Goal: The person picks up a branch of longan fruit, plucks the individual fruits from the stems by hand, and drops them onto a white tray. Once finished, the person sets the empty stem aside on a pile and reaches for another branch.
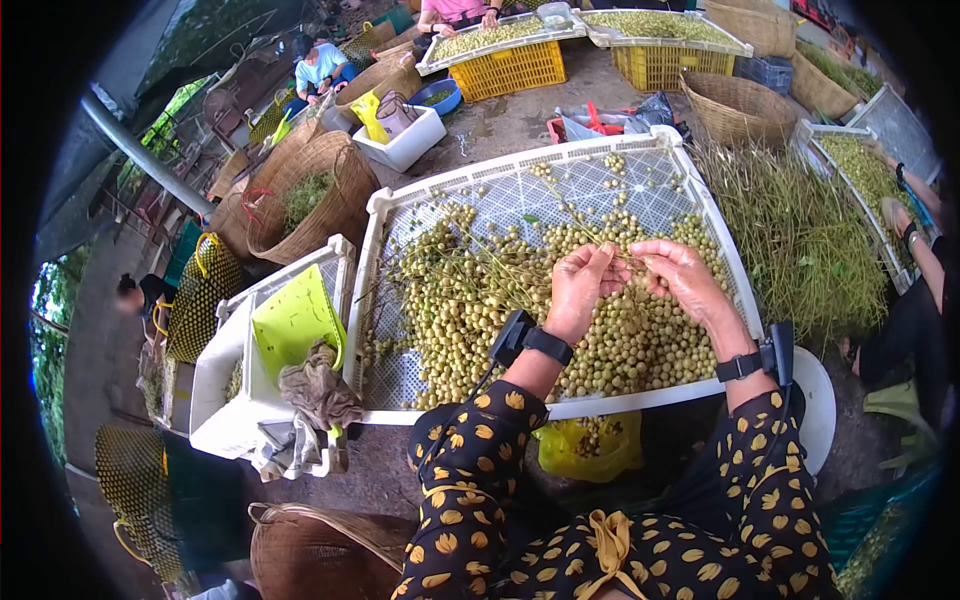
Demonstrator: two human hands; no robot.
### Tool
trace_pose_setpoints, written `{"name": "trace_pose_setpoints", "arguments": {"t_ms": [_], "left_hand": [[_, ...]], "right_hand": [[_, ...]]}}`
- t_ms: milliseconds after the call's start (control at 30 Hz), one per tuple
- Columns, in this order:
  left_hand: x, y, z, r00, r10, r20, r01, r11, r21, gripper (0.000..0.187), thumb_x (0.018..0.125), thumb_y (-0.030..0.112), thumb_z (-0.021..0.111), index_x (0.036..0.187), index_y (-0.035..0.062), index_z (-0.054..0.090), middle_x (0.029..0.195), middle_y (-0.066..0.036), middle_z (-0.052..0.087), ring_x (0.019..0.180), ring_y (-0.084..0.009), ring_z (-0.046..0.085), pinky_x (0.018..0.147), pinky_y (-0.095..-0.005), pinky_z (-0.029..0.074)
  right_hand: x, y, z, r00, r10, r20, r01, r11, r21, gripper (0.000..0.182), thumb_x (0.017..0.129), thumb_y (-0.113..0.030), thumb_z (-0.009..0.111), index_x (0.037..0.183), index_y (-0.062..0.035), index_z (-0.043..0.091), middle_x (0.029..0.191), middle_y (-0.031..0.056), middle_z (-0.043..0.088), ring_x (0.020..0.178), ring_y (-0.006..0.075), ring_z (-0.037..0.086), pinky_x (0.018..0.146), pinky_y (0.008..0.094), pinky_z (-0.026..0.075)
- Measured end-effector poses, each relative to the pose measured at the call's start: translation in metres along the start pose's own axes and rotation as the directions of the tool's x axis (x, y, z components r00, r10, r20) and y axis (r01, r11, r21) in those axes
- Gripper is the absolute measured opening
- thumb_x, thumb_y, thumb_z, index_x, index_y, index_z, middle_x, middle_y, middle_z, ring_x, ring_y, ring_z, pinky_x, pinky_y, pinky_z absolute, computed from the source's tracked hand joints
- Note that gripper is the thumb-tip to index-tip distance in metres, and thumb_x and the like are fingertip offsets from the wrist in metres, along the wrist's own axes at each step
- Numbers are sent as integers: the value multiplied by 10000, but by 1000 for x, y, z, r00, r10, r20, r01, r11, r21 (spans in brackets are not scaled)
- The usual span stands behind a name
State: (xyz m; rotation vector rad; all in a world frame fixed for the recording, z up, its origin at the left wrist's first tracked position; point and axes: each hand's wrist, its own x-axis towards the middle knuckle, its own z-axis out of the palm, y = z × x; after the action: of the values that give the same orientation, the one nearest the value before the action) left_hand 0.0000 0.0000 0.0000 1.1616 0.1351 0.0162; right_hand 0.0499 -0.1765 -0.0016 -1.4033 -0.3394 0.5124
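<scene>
The left hand and the right hand meet over the middle of a white tray, fingertips near each other but apart, just above the fruit. Each hand draws thumb and fingers together in a pinch; whether a stem lies between the tips is too small to tell. The round, pale yellow-green fruit covers most of the tray, thickest toward the near side, with thin stems mixed in at the left; the far part shows bare mesh. Dark bands circle both wrists. Beyond the tray's right edge lies a heap of stalks. At its left stands a white crate with a green scoop and a crumpled cloth. A yellow bag shows below the near rim. Farther back, a person in pink works at another fruit-filled tray.
</scene>
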Motion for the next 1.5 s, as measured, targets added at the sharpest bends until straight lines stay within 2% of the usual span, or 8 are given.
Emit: {"name": "trace_pose_setpoints", "arguments": {"t_ms": [400, 800, 900, 1100, 1300, 1333, 1433, 1500], "left_hand": [[3, 5, -3, 994, 106, 27, -108, 988, 108, 212, 912, 215, 570, 784, 50, 603, 743, -49, 644, 647, -99, 605, 611, -237, 505], [4, -1, -3, 975, 219, 44, -219, 893, 394, 229, 920, 191, 553, 764, 32, 606, 688, -44, 647, 607, -64, 571, 570, -211, 480], [5, -2, -4, 985, 175, 6, -168, 932, 322, 217, 919, 195, 554, 792, 30, 614, 718, -47, 653, 627, -78, 595, 576, -217, 488], [10, 12, -21, 983, 143, -115, -132, 986, 99, 193, 915, 222, 562, 861, 45, 617, 772, -56, 649, 696, -128, 641, 604, -241, 505], [7, 27, -24, 980, 176, -90, -166, 980, 105, 194, 909, 245, 573, 897, 55, 611, 803, -45, 640, 729, -142, 648, 626, -247, 508], [7, 25, -23, 981, 174, -87, -164, 980, 115, 194, 909, 244, 573, 900, 54, 611, 806, -44, 639, 731, -142, 648, 626, -246, 508], [6, 21, -17, 983, 171, -65, -164, 982, 98, 172, 906, 215, 574, 877, 51, 615, 789, -40, 641, 711, -125, 639, 617, -235, 503], [5, 18, -11, 978, 192, -83, -187, 981, 58, 162, 901, 185, 581, 826, 47, 619, 742, -38, 641, 665, -99, 621, 582, -219, 496]], "right_hand": [[-3, -8, 25, 990, -38, 139, 76, 956, -282, 241, 894, -244, 601, 991, -25, 625, 699, -66, 499, 597, 30, 409, 530, 204, 353], [4, 6, 16, 977, -174, 120, 211, 750, -627, 103, 874, -60, 489, 840, 22, 543, 697, 102, 526, 623, 180, 497, 595, 328, 423], [5, 9, 14, 966, -227, 120, 249, 712, -656, 113, 895, -79, 484, 891, 4, 560, 706, 47, 525, 603, 138, 444, 567, 312, 398], [2, 14, -2, 963, -234, 135, 260, 669, -696, 181, 886, -124, 511, 1006, -14, 591, 934, 113, 617, 863, 215, 589, 783, 336, 471], [-9, 6, 5, 883, -428, 192, 325, 263, -908, 400, 787, -255, 667, 1129, -60, 594, 1165, 110, 565, 1147, 286, 480, 1013, 408, 348], [-5, 4, 10, 824, -508, 250, 438, 291, -851, 448, 751, -290, 712, 1100, -37, 589, 1113, 109, 581, 1023, 276, 553, 908, 393, 429], [-7, -12, 31, 980, -189, 61, 175, 678, -714, 483, 717, -314, 747, 1062, -19, 582, 988, 103, 604, 850, 252, 598, 760, 371, 478], [-4, 2, 32, 936, -342, 85, 298, 639, -709, 461, 700, -321, 761, 972, 5, 583, 822, 98, 597, 717, 240, 595, 649, 356, 475]]}}
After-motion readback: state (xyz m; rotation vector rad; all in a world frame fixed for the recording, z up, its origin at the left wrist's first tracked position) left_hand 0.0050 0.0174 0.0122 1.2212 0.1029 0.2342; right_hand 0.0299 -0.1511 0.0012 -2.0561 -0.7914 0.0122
